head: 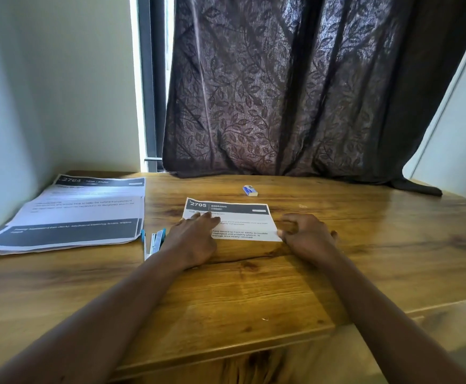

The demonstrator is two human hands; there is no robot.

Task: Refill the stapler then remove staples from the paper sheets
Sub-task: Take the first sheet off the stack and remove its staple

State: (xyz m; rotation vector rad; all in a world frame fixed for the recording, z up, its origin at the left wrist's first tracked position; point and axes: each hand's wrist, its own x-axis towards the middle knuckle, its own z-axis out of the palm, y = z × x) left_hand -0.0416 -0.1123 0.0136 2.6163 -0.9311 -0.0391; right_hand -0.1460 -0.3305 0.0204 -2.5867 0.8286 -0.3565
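A small printed paper sheet [240, 217] headed "2705 BEDROOM" lies in the middle of the wooden table [254, 286]. My left hand [195, 236] lies flat on the sheet's left part, fingers spread. My right hand [306, 234] rests at the sheet's lower right corner, its fingers curled and touching the paper edge. A blue and silver stapler [155, 241] lies open on the table just left of my left wrist. A small blue and white staple box [250, 190] sits behind the sheet. I cannot make out any staple in the sheet.
A stack of larger printed sheets [73, 214] headed "2764" lies at the table's left. A dark patterned curtain [295, 87] hangs behind and drapes onto the table's back edge. Walls close in on the left and right.
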